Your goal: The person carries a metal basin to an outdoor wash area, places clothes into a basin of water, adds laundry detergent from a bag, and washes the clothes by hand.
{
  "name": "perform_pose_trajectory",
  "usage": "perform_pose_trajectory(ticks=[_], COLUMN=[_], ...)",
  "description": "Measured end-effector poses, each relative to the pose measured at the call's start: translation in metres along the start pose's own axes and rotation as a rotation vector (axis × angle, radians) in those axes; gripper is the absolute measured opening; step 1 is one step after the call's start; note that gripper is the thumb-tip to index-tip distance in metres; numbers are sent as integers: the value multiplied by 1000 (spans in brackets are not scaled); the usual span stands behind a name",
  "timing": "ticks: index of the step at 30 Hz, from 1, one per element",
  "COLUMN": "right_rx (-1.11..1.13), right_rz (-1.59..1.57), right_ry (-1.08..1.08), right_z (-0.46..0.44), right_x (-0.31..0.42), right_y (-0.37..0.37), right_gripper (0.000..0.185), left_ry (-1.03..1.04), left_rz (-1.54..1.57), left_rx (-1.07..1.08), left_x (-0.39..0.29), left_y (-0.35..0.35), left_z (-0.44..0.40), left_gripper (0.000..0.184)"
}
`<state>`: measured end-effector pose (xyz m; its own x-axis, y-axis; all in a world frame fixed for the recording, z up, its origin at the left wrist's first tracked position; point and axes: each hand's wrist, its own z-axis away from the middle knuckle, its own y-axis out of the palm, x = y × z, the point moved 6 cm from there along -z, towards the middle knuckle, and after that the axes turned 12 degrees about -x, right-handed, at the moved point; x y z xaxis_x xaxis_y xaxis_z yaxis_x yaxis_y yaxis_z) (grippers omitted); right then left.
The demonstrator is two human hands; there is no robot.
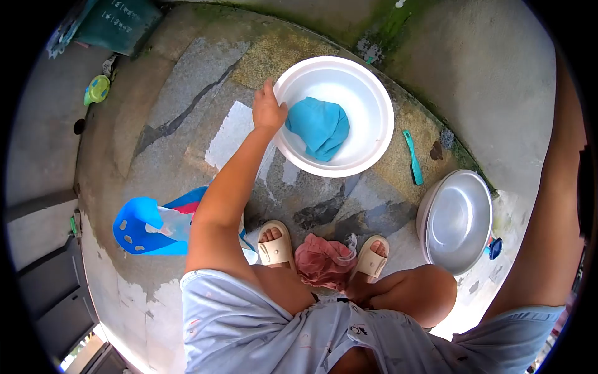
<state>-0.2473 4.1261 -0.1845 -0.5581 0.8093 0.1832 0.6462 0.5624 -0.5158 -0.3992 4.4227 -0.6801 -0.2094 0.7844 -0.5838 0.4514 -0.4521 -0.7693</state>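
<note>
My left hand (269, 108) is at the left rim of a round white plastic basin (374, 149), its fingers closed against the outer edge. Inside the basin lies a crumpled turquoise cloth (319, 126), apart from my hand. My right arm stretches up along the right side of the view, and its hand is outside the frame. Between my sandalled feet a bunched dusty-pink cloth (325, 260) rests on the ground.
A teal-handled brush (412, 157) lies right of the white basin. Nearer stand stacked metal basins (458, 215) beside a dark blue object (495, 248). A blue plastic container (140, 227) is at left. A green bin (118, 28) stands far left by the wall.
</note>
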Motion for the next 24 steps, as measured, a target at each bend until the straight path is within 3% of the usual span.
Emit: perform_pose_trajectory(ticks=[2, 4, 7, 9, 11, 14, 16, 18, 21, 24], right_rx=[-34, -27, 208, 541, 1016, 1730, 1768, 1740, 1772, 1565], right_rz=[-87, -210, -460, -622, -714, -656, -543, -401, -586, -654], right_ry=[-4, 24, 210, 440, 644, 650, 398, 386, 464, 612], right_z=[28, 65, 151, 236, 362, 531, 615, 677, 726, 733], right_x=[9, 17, 21, 23, 34, 51, 55, 62, 79, 95], right_y=[-9, -14, 4, 28, 45, 36, 27, 11, -16, -27], right_gripper=[32, 29, 25, 22, 22, 17, 18, 27, 37, 43], left_ry=[238, 475, 554, 660, 673, 672, 741, 667, 694, 895], left_rz=[-37, 163, 474, 552, 490, 268, 123, 107, 61, 23], left_rx=[-142, -133, 330, 685, 1003, 1291, 1393, 1422, 1402, 1386], left_x=[-44, -88, -142, -157, -150, -106, -66, -49, -32, -15], left_y=[-25, -38, -28, -17, -13, 8, 13, 12, 12, 23], left_z=[5, 23, 90, 155, 220, 296, 323, 331, 349, 372], left_gripper=[61, 43, 19, 14, 17, 27, 32, 38, 32, 27])
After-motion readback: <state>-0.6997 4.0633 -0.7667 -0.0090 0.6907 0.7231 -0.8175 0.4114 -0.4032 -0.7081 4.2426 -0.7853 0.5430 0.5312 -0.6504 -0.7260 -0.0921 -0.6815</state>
